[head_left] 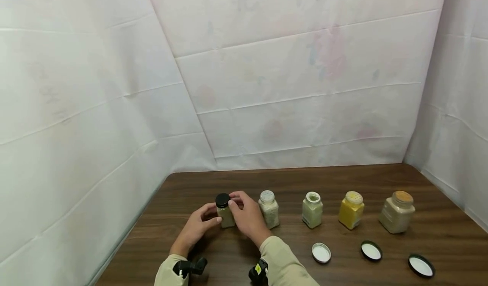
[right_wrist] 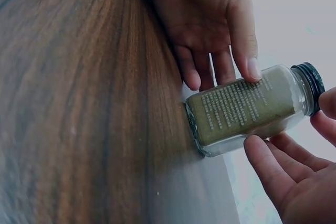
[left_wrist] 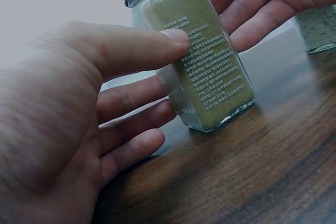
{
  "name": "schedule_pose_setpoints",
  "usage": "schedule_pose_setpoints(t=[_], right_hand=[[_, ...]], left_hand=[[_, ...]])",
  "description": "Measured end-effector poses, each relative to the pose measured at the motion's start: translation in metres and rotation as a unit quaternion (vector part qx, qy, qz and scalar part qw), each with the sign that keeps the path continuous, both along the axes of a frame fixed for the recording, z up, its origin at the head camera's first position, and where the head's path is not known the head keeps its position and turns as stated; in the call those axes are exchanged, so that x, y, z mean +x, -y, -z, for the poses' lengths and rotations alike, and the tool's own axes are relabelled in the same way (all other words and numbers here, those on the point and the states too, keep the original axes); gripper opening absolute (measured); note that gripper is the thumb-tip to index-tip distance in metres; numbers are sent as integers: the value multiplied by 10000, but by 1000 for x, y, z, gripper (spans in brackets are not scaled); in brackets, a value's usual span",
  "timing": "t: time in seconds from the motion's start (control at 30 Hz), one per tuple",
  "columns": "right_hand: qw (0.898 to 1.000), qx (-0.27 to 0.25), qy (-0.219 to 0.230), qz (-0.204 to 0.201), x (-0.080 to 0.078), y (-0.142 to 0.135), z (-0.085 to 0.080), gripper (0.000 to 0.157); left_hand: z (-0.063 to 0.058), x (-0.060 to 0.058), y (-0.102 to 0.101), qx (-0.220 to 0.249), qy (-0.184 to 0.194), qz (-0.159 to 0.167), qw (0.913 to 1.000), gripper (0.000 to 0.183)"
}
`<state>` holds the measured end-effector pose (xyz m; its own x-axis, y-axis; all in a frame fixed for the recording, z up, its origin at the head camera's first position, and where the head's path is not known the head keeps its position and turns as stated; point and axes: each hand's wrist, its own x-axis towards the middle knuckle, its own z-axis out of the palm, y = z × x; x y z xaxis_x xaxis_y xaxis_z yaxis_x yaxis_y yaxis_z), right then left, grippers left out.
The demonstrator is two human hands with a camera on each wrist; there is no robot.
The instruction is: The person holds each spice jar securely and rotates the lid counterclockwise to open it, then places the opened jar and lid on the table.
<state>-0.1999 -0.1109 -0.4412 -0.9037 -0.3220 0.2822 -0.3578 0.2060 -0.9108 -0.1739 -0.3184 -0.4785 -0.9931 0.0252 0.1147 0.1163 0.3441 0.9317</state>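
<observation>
A square glass spice jar (left_wrist: 210, 72) of greenish-brown powder stands on the table, with printed white text on the side seen in both wrist views. Its black screw lid (head_left: 223, 199) is on. My left hand (head_left: 194, 230) grips the jar body, thumb on the printed side and fingers around the far side. At the lid, the thumb and forefinger of my right hand (head_left: 248, 218) pinch the rim, while its other fingers lie beside the glass. Just right of that hand is a jar of pale, speckled contents (head_left: 270, 210) with a perforated white top.
Farther right stand a pale green jar (head_left: 312, 212), a yellow jar (head_left: 351, 212) and a beige jar with an orange top (head_left: 397, 214). Before them lie three loose lids: one (head_left: 321, 253), another (head_left: 371, 251) and a third (head_left: 421, 265). White sheeting (head_left: 297, 87) borders the wooden table (head_left: 152, 243).
</observation>
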Motion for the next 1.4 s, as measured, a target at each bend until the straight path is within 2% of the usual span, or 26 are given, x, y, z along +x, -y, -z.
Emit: schedule_pose_setpoints(t=[0.27, 0.57, 0.73, 0.93, 1.17, 1.4], right_hand=[[9998, -35, -55, -169, 2, 0, -1, 31], [9994, -25, -21, -356, 2, -2, 0, 46], [9994, -108, -139, -293, 1, -3, 1, 43], [9995, -27, -59, -301, 2, -1, 2, 44], [9995, 51, 49, -296, 0, 0, -1, 48], [9996, 71, 157, -206, 1, -3, 0, 42]], left_hand=[[-3, 3, -2, -4, -3, -70, 10000, 50], [-2, 0, -3, -44, -34, -58, 10000, 48], [-4, -1, -5, -80, -81, -41, 9999, 47], [-3, 3, -3, -139, 13, -158, 9998, 47], [-6, -1, 0, -116, -75, -94, 9999, 46], [-4, 0, -2, -86, 63, -220, 9997, 45]])
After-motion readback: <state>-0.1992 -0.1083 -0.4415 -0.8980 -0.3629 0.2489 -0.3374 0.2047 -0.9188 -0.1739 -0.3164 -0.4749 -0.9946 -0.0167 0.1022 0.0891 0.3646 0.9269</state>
